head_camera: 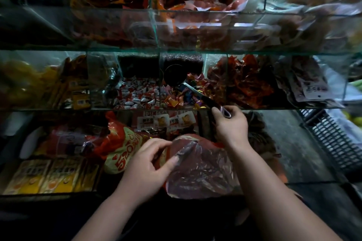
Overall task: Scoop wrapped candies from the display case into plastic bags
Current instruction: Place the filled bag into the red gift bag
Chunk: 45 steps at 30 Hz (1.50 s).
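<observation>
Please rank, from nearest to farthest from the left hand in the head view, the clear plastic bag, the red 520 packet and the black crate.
1. clear plastic bag: pinched by the left hand.
2. red 520 packet: just to its left.
3. black crate: far right.

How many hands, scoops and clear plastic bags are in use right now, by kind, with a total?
Hands: 2, left hand and right hand
Scoops: 1, the scoop in the mixed candies
Clear plastic bags: 1, the plastic bag
Total: 4
</observation>
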### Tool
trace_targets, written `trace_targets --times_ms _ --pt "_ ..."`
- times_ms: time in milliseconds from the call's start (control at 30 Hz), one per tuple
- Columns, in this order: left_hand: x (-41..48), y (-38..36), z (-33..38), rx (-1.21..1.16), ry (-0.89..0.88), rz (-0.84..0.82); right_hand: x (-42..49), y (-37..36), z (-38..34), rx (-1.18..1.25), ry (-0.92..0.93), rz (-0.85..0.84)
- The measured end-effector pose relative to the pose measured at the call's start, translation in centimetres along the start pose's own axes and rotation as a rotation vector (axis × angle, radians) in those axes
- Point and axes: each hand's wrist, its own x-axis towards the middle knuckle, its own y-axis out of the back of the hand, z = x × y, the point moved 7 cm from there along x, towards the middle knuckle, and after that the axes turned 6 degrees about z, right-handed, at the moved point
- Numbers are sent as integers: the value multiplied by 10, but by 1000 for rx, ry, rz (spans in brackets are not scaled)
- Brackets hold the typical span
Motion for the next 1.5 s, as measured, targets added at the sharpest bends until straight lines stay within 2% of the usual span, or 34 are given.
trace_targets --times_ms 133,233,300,333,400,533,667,767,833,900,967,1033,1100,1167,1233,1333,1400,1500 --pt "-29 -15 -22 207 177 -101 -24 31 4 -392 226 8" --pt "-35 -26 -33 351 293 -103 -50 24 20 -739 438 -207" --pt "-31 -22 -31 399 275 -52 -55 11 33 -849 382 -354" --pt "-29 -20 -31 400 252 -18 -55 8 36 -849 349 -376" --pt "-47 -5 -3 383 201 53 -70 35 25 -739 346 -330" --pt "-28 48 -11 306 247 210 -50 55 13 -559 278 -239" --pt "-12 74 -13 252 200 131 -39 64 1 -425 174 -266" --pt "-15 74 -2 -223 115 163 -44 62 -8 -176 21 -310" --pt "-19 69 -4 -520 111 101 -47 64 -10 42 -134 -323" --pt "-21 62 -8 -488 83 20 -47 69 -11 175 -228 -347" --pt "-20 61 -10 -346 78 83 -50 70 -16 242 -275 -408" --pt "-15 72 -9 -288 71 283 -50 69 -24 334 -262 -485" --pt "-7 83 -10 -357 102 379 -47 70 -31 469 -203 -579" --pt "5 93 -12 -518 158 391 -44 71 -36 438 -65 -642" --pt "16 102 -10 -677 185 396 -44 66 -41 299 75 -660" --pt "32 107 1 -827 162 391 -51 44 -47 294 166 -697" --pt "43 111 2 -830 173 400 -51 33 -54 350 198 -628" --pt "54 125 -11 -665 186 483 -34 33 -58 368 264 -349"
